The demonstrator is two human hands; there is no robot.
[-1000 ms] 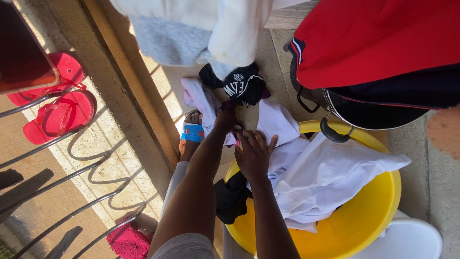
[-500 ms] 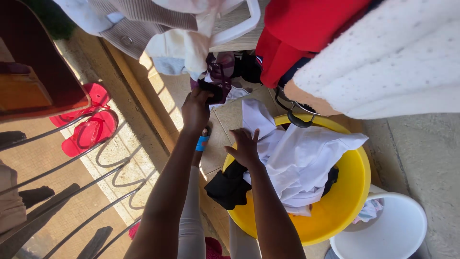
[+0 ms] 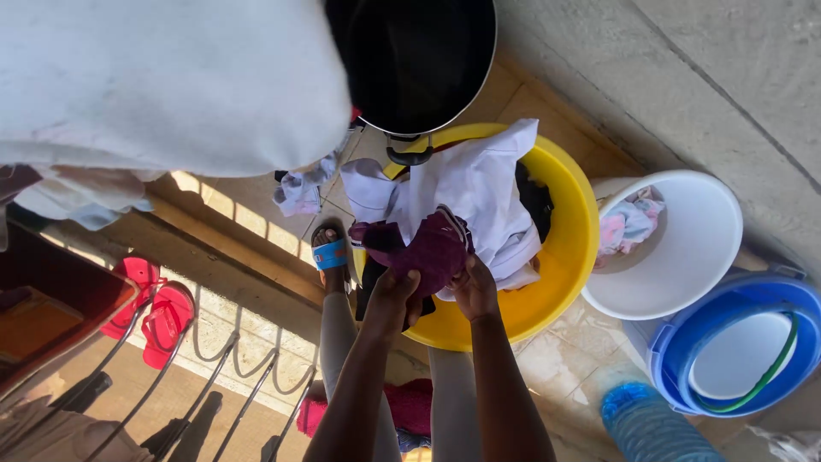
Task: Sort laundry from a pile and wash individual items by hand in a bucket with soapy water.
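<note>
Far left, beyond the metal railing (image 3: 248, 385): a pair of red sandals (image 3: 154, 312) on the lower paving. Upper left: a pale blanket or towel (image 3: 162, 81) hanging close to the camera, hiding much behind it. Centre left: one foot in a blue-strapped sandal (image 3: 330, 254) on the tiled floor (image 3: 564, 364). Centre: left hand (image 3: 395, 295) and right hand (image 3: 475, 289), each grip clenched on a maroon garment (image 3: 436, 251), which is held bunched just above the near rim of the yellow basin (image 3: 569, 257) and against the white shirt (image 3: 470, 192) heaped in it; dark clothes show beneath the shirt. Above the basin: a dark cooking pot (image 3: 410, 60) with a black handle, its rim overlapping the basin's far edge. Right: a white bucket (image 3: 684, 257) with pale clothes inside; further right, a blue bucket (image 3: 735, 351) with a lid. Risk noted: the white shirt droops over the basin rim and could, judging by its overhang, slide onto the floor if the maroon garment drags it; the maroon colour might also mark the white cloth if both are wet, which cannot be told.
</note>
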